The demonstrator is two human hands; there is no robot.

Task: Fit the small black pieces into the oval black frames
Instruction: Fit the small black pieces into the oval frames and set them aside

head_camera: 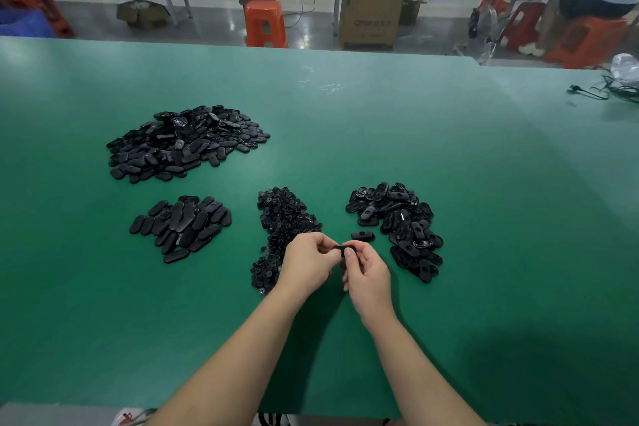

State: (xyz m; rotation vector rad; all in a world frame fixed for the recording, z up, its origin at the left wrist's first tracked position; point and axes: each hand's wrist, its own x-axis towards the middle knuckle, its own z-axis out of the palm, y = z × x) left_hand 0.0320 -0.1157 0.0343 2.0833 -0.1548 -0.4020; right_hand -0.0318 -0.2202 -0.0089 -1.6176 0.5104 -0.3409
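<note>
Large pile (186,142): upper left of the frame, oval black parts heaped on the green table (380,114).
Small pile (181,226): lower left of centre, oval parts lying mostly flat.
Small pieces (281,214): centre, a loose strip of tiny black parts running toward the hands.
Left hand (307,264): fingers curled, pinching the left end of the held frame.
Held frame (342,248): centre, between both hands, raised off the table.
Right hand (366,273): fingers curled, grasping the right end of the held frame.
Single frame (363,235): just beyond the hands, flat on the table.
Frame pile (397,225): right of centre, ovals with centre holes.
Handling: judged light, stiff, smooth plastic; hold by the long edges, leaving the hole clear.
</note>
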